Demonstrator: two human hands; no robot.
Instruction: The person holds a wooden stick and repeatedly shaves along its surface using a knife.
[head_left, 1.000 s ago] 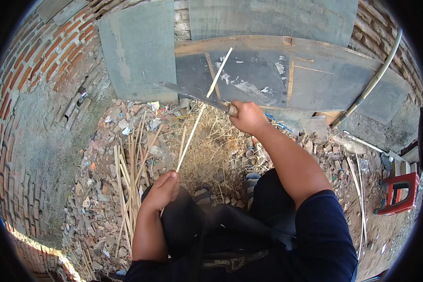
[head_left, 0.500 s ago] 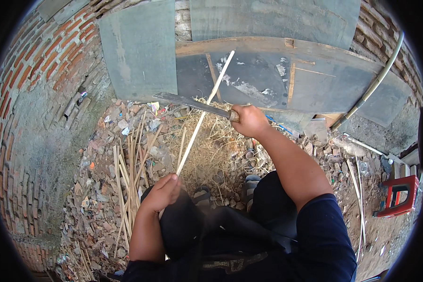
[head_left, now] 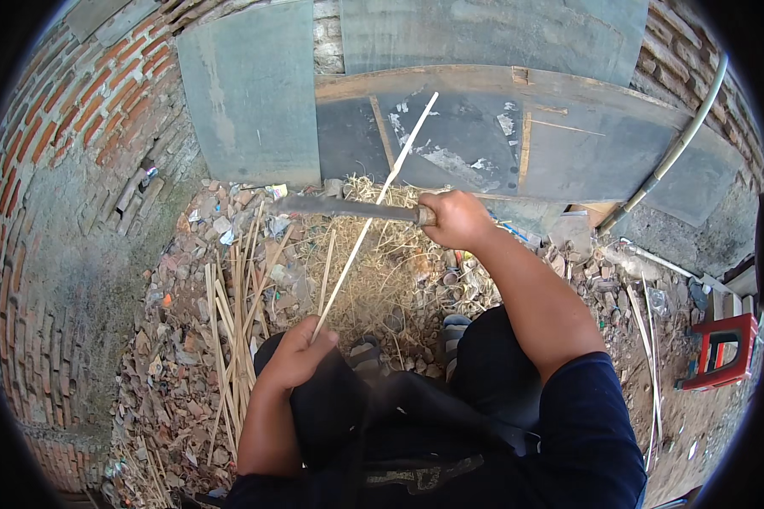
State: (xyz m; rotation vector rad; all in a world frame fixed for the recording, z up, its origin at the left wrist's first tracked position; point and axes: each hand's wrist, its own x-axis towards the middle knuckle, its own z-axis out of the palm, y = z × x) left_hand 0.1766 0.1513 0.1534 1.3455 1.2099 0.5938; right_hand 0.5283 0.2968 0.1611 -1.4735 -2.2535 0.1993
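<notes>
- Left hand [head_left: 295,355]: we have it closed round the near end of a long, thin, pale bamboo strip [head_left: 373,212], low by our lap.
- Pale bamboo strip: from that grip its long axis runs up and away to the right, its free end showing against the dark grey board [head_left: 450,140] propped at the wall.
- Right hand [head_left: 457,219]: we have it fisted tight on the handle of a long dark steel blade [head_left: 339,206], held out well beyond the left hand.
- Dark steel blade: it points left from the right grip, lying nearly level and crossing the strip about midway along; we cannot tell whether the edge touches or bites the strip there.
- Nearer hand: the left has the strip itself; the right reaches it only through the blade.
- Bundle of split pale bamboo strips [head_left: 233,305]: it lies on rubble just left of the left hand.
- Heap of dry straw-coloured shavings [head_left: 382,280]: it lies beneath the crossing.
- Red plastic stool [head_left: 721,352]: it stands well apart, right of the right arm.
</notes>
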